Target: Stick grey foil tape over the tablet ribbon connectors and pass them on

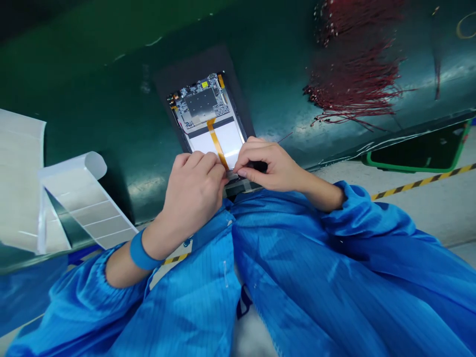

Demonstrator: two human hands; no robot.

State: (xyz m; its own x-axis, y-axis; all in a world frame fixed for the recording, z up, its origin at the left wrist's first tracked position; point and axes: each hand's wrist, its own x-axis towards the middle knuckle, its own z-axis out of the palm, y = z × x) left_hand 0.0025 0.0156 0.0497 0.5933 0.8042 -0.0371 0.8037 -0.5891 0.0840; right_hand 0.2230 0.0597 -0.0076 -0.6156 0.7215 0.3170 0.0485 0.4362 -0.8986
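An opened tablet (230, 139) lies on a dark mat (208, 62), its insides facing up. A circuit board (201, 101) fills its far end, and an orange ribbon cable (216, 141) runs from there toward me over a white battery area. My left hand (199, 183) is closed at the tablet's near edge, its fingertips mostly hidden. Beside it, my right hand (266, 163) pinches at the same edge with thumb and forefinger. Both sets of fingertips nearly meet by the cable's near end. Whatever they grip is too small to make out.
Bundles of thin dark red wires (353, 89) lie on the green table (275, 59) at the right. Sheets of silvery labels (98, 208) curl at the left edge. A green-rimmed bin (416, 151) stands below the table at the right.
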